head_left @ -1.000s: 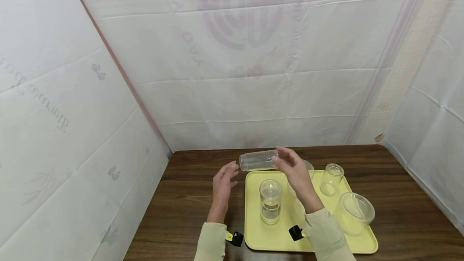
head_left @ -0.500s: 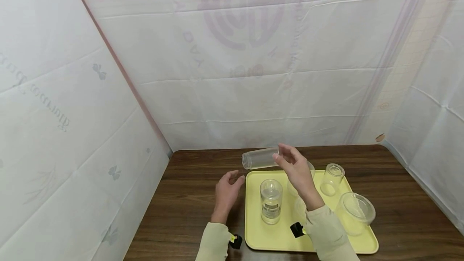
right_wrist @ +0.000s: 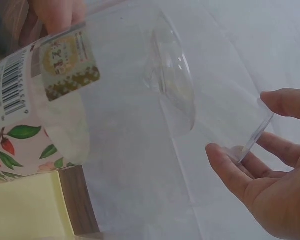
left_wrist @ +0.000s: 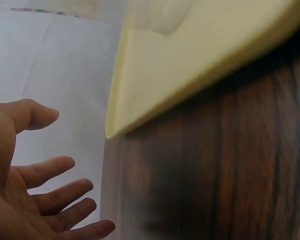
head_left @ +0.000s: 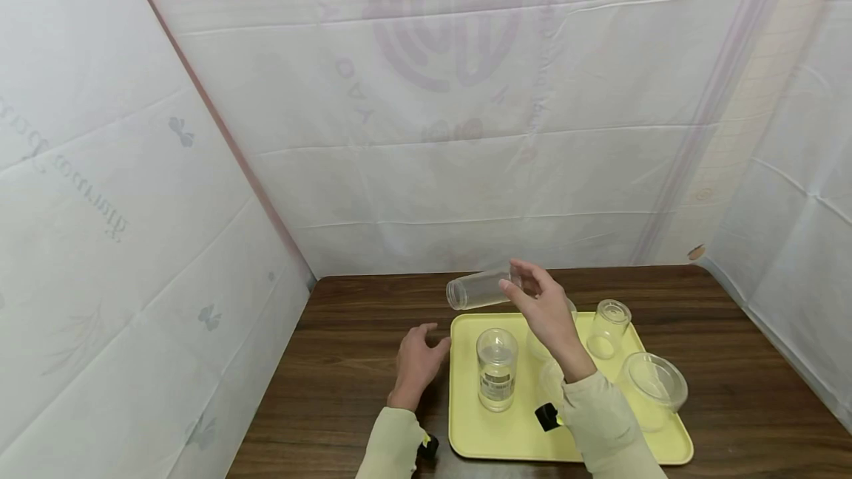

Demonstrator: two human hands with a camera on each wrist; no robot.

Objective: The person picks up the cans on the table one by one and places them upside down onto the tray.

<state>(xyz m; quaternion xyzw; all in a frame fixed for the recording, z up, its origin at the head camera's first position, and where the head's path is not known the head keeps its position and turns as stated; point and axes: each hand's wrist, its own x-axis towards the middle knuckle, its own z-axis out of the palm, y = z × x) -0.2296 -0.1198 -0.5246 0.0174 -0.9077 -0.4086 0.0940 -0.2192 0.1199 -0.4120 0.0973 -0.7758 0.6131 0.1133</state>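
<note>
My right hand (head_left: 549, 316) grips the base end of a clear cylindrical jar (head_left: 481, 290), raised above the back of the yellow tray (head_left: 466, 435). The jar lies almost on its side, its ridged mouth toward the left. In the right wrist view the fingers (right_wrist: 225, 165) pinch the base's rim. A clear jar with a label (head_left: 497, 379) stands upright at the tray's left; its printed label (right_wrist: 20, 95) fills the near part of the right wrist view. Beside the tray's left edge, my left hand (head_left: 419, 362) holds nothing, its fingers spread and slightly bent.
A clear tumbler-like container (head_left: 609, 330) stands at the tray's back right. A wide clear round container (head_left: 655, 386) sits at the front right. Further clear containers are partly hidden behind my right wrist. Brown wood-grain table (head_left: 333, 375); cloth walls rise behind it and at both sides.
My left hand has drawn back from the jar's mouth, down toward the tray's left edge. The right hand has raised the jar slightly and shifted it a little right.
</note>
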